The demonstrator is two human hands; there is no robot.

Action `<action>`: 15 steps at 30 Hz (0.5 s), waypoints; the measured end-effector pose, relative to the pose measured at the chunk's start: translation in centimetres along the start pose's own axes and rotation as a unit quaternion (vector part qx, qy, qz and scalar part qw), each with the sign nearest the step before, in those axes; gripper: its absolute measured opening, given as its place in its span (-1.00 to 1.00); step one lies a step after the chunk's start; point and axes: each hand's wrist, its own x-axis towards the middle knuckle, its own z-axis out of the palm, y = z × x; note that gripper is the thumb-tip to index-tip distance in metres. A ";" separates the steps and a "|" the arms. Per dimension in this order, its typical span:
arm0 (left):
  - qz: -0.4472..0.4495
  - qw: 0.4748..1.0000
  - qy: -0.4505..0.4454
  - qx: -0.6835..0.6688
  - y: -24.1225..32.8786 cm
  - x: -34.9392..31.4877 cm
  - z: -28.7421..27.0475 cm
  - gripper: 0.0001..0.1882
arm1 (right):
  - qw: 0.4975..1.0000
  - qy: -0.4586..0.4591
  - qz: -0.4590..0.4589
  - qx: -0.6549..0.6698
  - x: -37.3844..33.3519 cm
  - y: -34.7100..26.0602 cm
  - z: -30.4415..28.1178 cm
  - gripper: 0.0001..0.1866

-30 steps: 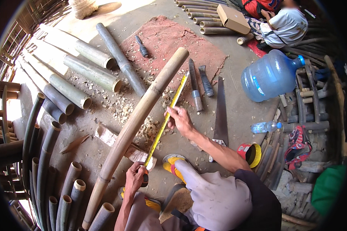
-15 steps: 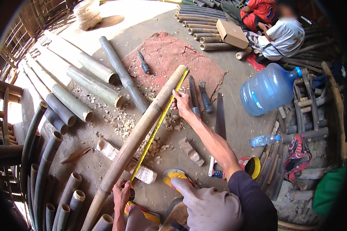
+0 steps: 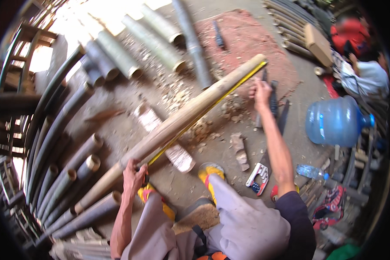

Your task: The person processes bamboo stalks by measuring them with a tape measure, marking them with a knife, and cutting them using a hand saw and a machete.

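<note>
A long bamboo pole (image 3: 190, 110) lies slantwise before me, its near end low at left. Along its right side runs a yellow blade pulled from a tape measure (image 3: 145, 177). My left hand (image 3: 134, 175) is closed around the tape measure's case, against the pole. My right hand (image 3: 261, 93) hovers just right of the pole's far end, off the blade; its fingers look loosely curled and apart, somewhat blurred, with nothing in them. Under the pole lies a pale wooden block (image 3: 180, 158). Beside my right forearm are a dark-handled blade (image 3: 273, 99) and a handsaw (image 3: 258, 178).
Bamboo poles (image 3: 156, 41) lie at the far left, with more standing at near left (image 3: 84, 151). Wood chips litter the floor around a red mat (image 3: 247, 39). A large blue water jug (image 3: 333, 121) and small bottle (image 3: 312, 171) lie right. People sit at far right.
My right hand has come off the tape blade and moved right of it. My left hand still holds the tape measure's case. The view has shifted, so the scene sits differently.
</note>
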 end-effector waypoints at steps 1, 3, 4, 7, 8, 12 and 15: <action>-0.042 0.999 -0.021 -0.003 -0.5 0.7 -0.3 -0.60 | 0.988 0.037 -0.092 -0.118 1.6 0.8 -5.5 -0.72; -0.078 0.997 0.009 0.022 -3.1 0.9 -2.4 -0.50 | 0.857 0.133 -0.238 -0.437 3.1 2.1 -11.4 -0.69; -0.098 0.992 0.030 0.071 -4.1 0.8 -3.3 -0.46 | 0.798 0.121 -0.215 -0.550 4.2 2.6 -14.5 -0.64; -0.142 0.986 0.065 0.058 -7.3 -0.3 -4.7 -0.38 | 0.679 0.055 -0.165 -0.713 4.5 5.2 -18.4 -0.37; -0.137 0.987 0.061 0.064 -7.2 0.5 -4.5 -0.39 | 0.707 0.035 -0.132 -0.694 5.7 5.5 -21.1 -0.35; -0.196 0.974 0.071 0.091 -6.6 -0.9 -4.3 -0.41 | 0.805 -0.037 -0.065 -0.589 5.3 8.0 -18.7 -0.28; -0.180 0.979 0.060 0.075 -4.7 0.8 -3.6 -0.41 | 0.745 0.024 -0.052 -0.664 8.1 7.4 -21.9 -0.27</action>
